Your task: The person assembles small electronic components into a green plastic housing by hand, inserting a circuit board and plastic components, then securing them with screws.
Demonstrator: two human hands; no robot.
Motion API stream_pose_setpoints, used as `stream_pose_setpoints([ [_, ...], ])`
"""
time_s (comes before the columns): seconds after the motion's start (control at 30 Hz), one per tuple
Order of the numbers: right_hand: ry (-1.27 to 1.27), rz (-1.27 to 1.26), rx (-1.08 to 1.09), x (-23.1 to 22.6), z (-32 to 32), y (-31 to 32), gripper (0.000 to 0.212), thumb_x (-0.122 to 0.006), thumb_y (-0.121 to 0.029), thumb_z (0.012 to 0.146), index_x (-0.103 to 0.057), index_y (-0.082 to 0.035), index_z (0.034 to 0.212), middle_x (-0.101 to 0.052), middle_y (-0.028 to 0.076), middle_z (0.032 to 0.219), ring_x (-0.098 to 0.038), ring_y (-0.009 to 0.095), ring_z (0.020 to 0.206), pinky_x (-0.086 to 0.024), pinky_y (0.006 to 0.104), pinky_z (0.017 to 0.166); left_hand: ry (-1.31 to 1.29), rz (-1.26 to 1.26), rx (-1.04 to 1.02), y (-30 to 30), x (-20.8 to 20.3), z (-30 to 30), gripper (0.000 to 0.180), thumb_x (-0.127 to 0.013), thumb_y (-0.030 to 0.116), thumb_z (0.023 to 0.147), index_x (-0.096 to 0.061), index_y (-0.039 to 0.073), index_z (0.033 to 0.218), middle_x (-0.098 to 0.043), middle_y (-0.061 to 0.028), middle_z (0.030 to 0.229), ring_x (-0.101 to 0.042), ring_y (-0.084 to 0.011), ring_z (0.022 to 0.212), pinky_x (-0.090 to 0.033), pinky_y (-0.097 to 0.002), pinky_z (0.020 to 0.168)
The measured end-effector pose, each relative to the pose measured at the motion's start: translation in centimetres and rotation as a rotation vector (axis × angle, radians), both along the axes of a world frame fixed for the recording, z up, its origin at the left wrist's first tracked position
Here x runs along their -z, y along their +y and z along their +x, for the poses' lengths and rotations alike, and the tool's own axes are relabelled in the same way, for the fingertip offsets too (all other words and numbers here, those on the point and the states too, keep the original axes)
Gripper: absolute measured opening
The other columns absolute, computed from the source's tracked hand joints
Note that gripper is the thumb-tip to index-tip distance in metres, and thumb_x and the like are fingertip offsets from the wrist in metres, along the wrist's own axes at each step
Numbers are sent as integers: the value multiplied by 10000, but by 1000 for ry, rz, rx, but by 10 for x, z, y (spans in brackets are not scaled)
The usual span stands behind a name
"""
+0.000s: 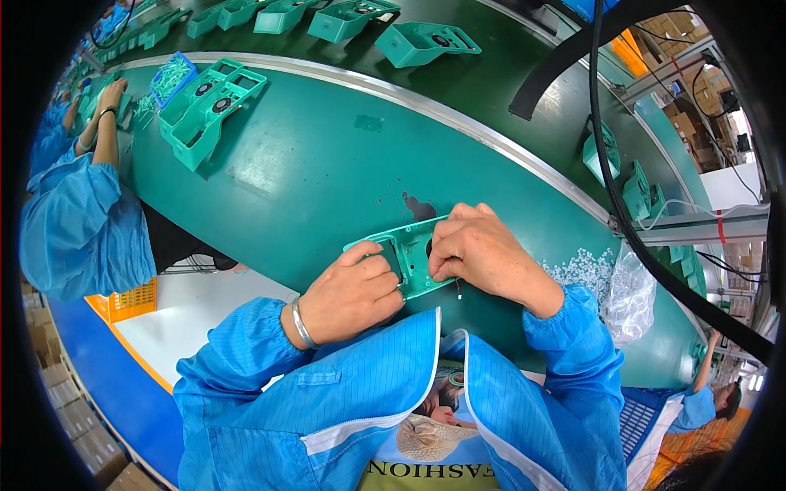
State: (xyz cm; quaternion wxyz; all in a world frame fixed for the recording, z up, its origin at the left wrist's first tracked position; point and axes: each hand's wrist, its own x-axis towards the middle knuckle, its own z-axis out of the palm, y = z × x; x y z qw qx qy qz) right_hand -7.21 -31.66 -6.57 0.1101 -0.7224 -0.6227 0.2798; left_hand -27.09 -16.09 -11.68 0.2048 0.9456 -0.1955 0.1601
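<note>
Holding a green housing [418, 281] near the close edge of the surface [303, 155].
The left hand [350, 292] grips its left end; the right hand [481, 252] has fingers bunched narrowly at its black round part [430, 248], but whether they pinch anything cannot be told. A clear bag [630, 299] lies to the right.

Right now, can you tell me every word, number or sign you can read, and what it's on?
Colourful shirt under the blue jacket: one line of big dark letters, clear to see, but I won't copy printed words.
Cardboard boxes at the left: any marks are too small or blurred to read.
Green housing in front: no writing I can make out.
</note>
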Motion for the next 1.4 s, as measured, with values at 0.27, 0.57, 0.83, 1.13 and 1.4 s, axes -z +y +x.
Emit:
stream_pose_setpoints([
  [0.27,265,224,87,23,15,-24,56,-783,-218,824,-791,-171,854,-686,-52,894,-572,199,1019,-365,374,979,-19,9,-4,1,1,2,121,-707,178,782,-599,138,816,-509,-7,769,-563,-201,837,-457,-442,1011],
  [0.57,163,249,99,25,3,-26,57,-782,-203,826,-781,-170,872,-684,-50,909,-569,199,1036,-372,382,956,-32,-1,-21,2,2,1,143,-727,182,770,-593,141,796,-497,-9,754,-562,-201,825,-465,-442,1002],
  [0.83,115,283,73,23,1,-26,53,-777,-201,820,-773,-173,864,-678,-51,905,-581,212,988,-389,377,909,-13,-7,-23,1,1,1,126,-705,180,783,-586,138,794,-497,-11,761,-561,-205,829,-461,-444,1013],
  [1.13,-324,473,-128,4,-22,-25,101,-660,-106,754,-705,-101,844,-626,37,941,-585,230,974,-435,392,908,-51,-20,-59,1,3,1,113,-675,172,768,-573,126,750,-504,-23,752,-553,-208,805,-457,-449,1017],
  [1.4,-369,682,169,11,3,-51,139,-741,-49,722,-686,-77,847,-640,71,914,-620,277,914,-459,428,896,-36,16,-70,5,2,-1,174,-748,172,753,-580,133,768,-515,-18,746,-569,-211,808,-470,-455,1005],
])
